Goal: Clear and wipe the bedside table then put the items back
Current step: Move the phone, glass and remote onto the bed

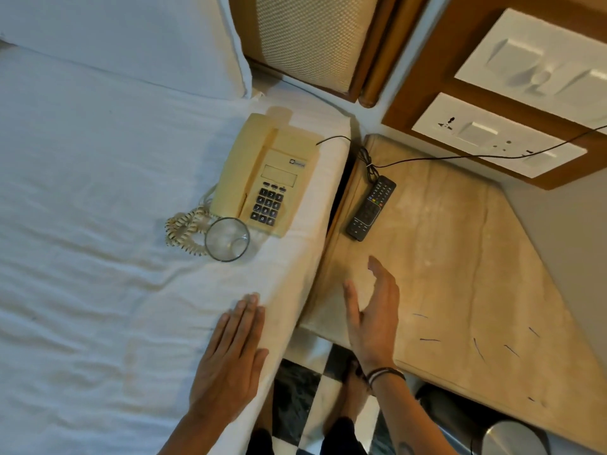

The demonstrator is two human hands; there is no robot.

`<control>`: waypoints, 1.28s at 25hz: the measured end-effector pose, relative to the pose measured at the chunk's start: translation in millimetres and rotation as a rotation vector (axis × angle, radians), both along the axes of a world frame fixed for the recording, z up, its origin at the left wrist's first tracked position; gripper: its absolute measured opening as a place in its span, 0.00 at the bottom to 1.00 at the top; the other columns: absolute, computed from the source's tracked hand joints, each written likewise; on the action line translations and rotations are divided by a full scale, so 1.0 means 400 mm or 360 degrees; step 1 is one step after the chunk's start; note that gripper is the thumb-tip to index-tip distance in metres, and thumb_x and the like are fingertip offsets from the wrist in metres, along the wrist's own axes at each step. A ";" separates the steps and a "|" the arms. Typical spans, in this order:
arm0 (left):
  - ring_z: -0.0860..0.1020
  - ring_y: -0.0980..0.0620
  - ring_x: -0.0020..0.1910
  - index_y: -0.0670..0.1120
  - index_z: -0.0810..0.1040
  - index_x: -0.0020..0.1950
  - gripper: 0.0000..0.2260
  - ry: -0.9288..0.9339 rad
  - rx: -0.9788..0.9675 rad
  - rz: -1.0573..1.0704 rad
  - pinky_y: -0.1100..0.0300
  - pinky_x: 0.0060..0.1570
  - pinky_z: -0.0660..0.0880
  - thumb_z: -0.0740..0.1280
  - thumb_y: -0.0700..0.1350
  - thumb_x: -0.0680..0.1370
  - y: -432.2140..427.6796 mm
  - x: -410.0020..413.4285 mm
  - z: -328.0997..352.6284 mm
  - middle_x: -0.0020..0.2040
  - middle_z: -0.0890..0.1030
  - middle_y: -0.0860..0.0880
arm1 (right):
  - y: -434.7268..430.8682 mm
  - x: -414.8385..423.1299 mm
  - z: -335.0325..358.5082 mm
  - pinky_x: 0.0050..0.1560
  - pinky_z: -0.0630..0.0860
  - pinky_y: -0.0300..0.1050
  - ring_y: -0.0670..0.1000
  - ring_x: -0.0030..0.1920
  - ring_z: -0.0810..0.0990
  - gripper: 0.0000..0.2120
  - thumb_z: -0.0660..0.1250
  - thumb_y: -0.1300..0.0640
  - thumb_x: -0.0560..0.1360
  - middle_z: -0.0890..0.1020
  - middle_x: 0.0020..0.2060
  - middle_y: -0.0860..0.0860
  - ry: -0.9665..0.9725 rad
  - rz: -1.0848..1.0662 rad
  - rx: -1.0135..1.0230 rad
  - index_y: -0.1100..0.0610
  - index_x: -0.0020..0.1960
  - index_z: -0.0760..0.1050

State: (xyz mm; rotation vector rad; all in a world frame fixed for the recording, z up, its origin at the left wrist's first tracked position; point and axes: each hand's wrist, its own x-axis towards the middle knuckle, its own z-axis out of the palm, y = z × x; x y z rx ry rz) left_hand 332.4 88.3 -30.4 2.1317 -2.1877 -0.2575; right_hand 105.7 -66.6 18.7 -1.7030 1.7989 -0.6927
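The beige marble bedside table stands right of the bed. A black remote control lies on its left side, near the back. A cream telephone with a coiled cord sits on the white bed sheet, and an empty clear glass stands upright just in front of it. My left hand rests flat on the bed's edge, fingers together, holding nothing. My right hand hovers open over the table's front left part, a little short of the remote, with nothing in it.
A thin black cable runs from the phone across the table's back to the wall. A switch and socket panel is on the wall behind. A metal bin stands below the table's front. White pillow at the bed's head.
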 end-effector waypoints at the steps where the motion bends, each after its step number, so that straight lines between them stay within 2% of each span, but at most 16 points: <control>1: 0.57 0.40 0.89 0.40 0.55 0.89 0.30 -0.0010 -0.0005 0.0008 0.39 0.83 0.62 0.53 0.53 0.89 -0.020 -0.016 0.001 0.90 0.54 0.41 | 0.002 -0.041 -0.008 0.75 0.72 0.54 0.47 0.76 0.68 0.31 0.60 0.35 0.83 0.70 0.76 0.45 0.0047 -0.0019 0.0022 0.49 0.80 0.62; 6: 0.56 0.39 0.89 0.37 0.55 0.88 0.32 -0.0073 -0.0061 -0.0107 0.42 0.84 0.61 0.54 0.53 0.89 -0.158 -0.087 0.001 0.90 0.53 0.38 | -0.048 -0.135 -0.024 0.75 0.71 0.50 0.50 0.76 0.68 0.31 0.63 0.38 0.84 0.69 0.77 0.48 0.0124 -0.0032 0.0131 0.50 0.81 0.61; 9: 0.56 0.37 0.89 0.37 0.53 0.88 0.31 -0.0165 -0.0117 -0.0212 0.40 0.85 0.64 0.53 0.53 0.90 -0.255 -0.144 -0.004 0.89 0.53 0.36 | -0.139 -0.125 -0.028 0.73 0.73 0.51 0.52 0.76 0.68 0.32 0.64 0.40 0.83 0.68 0.77 0.51 0.0081 -0.0009 0.0202 0.49 0.83 0.58; 14: 0.55 0.39 0.89 0.38 0.54 0.88 0.31 -0.0115 -0.0041 0.0009 0.40 0.86 0.61 0.51 0.54 0.90 -0.386 -0.177 -0.014 0.89 0.54 0.38 | -0.315 -0.057 -0.058 0.66 0.76 0.52 0.60 0.72 0.71 0.35 0.66 0.38 0.81 0.68 0.74 0.57 0.0125 0.0100 0.0322 0.45 0.83 0.58; 17: 0.54 0.40 0.89 0.38 0.54 0.88 0.30 -0.0104 -0.0099 0.0002 0.40 0.86 0.61 0.51 0.53 0.90 -0.390 -0.170 -0.024 0.90 0.54 0.38 | -0.388 -0.002 -0.086 0.63 0.79 0.59 0.62 0.67 0.72 0.38 0.68 0.37 0.79 0.69 0.71 0.59 0.0372 0.0096 0.0371 0.50 0.83 0.58; 19: 0.55 0.40 0.89 0.38 0.54 0.88 0.30 -0.0114 -0.0123 0.0019 0.41 0.86 0.61 0.49 0.52 0.90 -0.390 -0.170 -0.023 0.89 0.55 0.38 | -0.416 0.024 -0.099 0.59 0.81 0.59 0.62 0.62 0.74 0.41 0.72 0.38 0.77 0.69 0.68 0.59 0.0429 -0.0023 0.0397 0.54 0.81 0.59; 23: 0.57 0.39 0.88 0.37 0.56 0.88 0.29 -0.0088 -0.0124 0.0039 0.40 0.85 0.64 0.49 0.52 0.90 -0.390 -0.170 -0.019 0.89 0.57 0.38 | -0.422 0.045 -0.107 0.55 0.83 0.60 0.63 0.55 0.78 0.38 0.75 0.49 0.76 0.70 0.64 0.59 0.0403 -0.0131 0.0379 0.56 0.79 0.60; 27: 0.56 0.39 0.89 0.37 0.55 0.88 0.29 -0.0068 -0.0159 0.0058 0.41 0.86 0.61 0.47 0.53 0.90 -0.385 -0.157 -0.018 0.89 0.56 0.38 | -0.409 0.027 -0.099 0.51 0.83 0.57 0.63 0.57 0.79 0.36 0.73 0.53 0.77 0.72 0.65 0.59 0.0421 -0.0151 0.0390 0.56 0.79 0.60; 29: 0.56 0.39 0.89 0.37 0.55 0.88 0.29 -0.0076 -0.0169 0.0059 0.41 0.86 0.61 0.46 0.53 0.91 -0.379 -0.151 -0.021 0.89 0.55 0.38 | -0.390 0.014 -0.090 0.52 0.83 0.57 0.62 0.58 0.79 0.39 0.73 0.54 0.77 0.72 0.67 0.59 0.0391 -0.0158 0.0383 0.56 0.82 0.57; 32: 0.56 0.39 0.89 0.37 0.54 0.88 0.29 -0.0091 -0.0152 0.0041 0.40 0.85 0.63 0.48 0.52 0.91 -0.359 -0.139 -0.020 0.89 0.55 0.38 | -0.335 -0.004 -0.063 0.57 0.83 0.62 0.62 0.60 0.80 0.43 0.72 0.58 0.78 0.70 0.71 0.57 0.0289 -0.0199 0.0356 0.54 0.85 0.52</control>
